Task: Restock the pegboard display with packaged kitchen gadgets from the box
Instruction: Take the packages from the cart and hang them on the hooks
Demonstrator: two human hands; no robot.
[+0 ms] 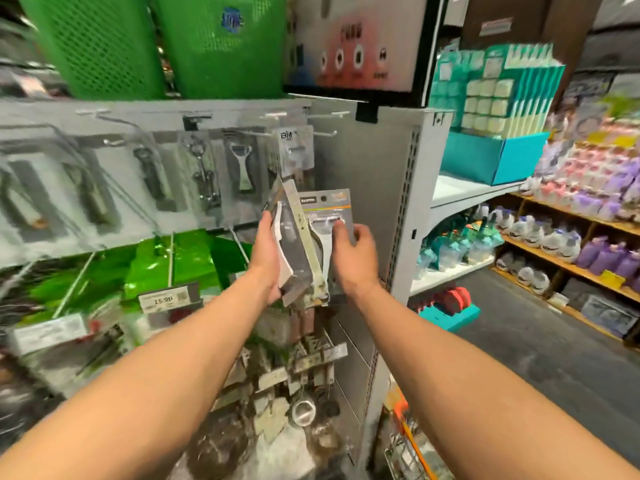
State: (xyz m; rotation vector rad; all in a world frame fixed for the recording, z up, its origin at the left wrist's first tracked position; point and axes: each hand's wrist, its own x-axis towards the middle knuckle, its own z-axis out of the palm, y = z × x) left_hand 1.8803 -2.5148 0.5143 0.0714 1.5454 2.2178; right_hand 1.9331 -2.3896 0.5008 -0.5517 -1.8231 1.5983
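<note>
Two green mesh baskets [156, 43] are sitting upper left above the grey metal pegboard [363, 161], where a hanging pack [294, 150] is showing "BM". At centre, the left hand [268, 251] is gripping a stack of clear-fronted carded gadgets [294, 261]; the right hand [356, 254], fingers curled, is pinching the front peeler pack [327, 206]. A tag [166, 299] lower left is reading "15.90".

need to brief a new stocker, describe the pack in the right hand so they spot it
Find the grey pegboard under the green baskets, then look at its right end. The right hand pinches a grey card pack with an orange stripe and a white peeler, facing the camera; the left hand holds packs turned edge-on.
</note>
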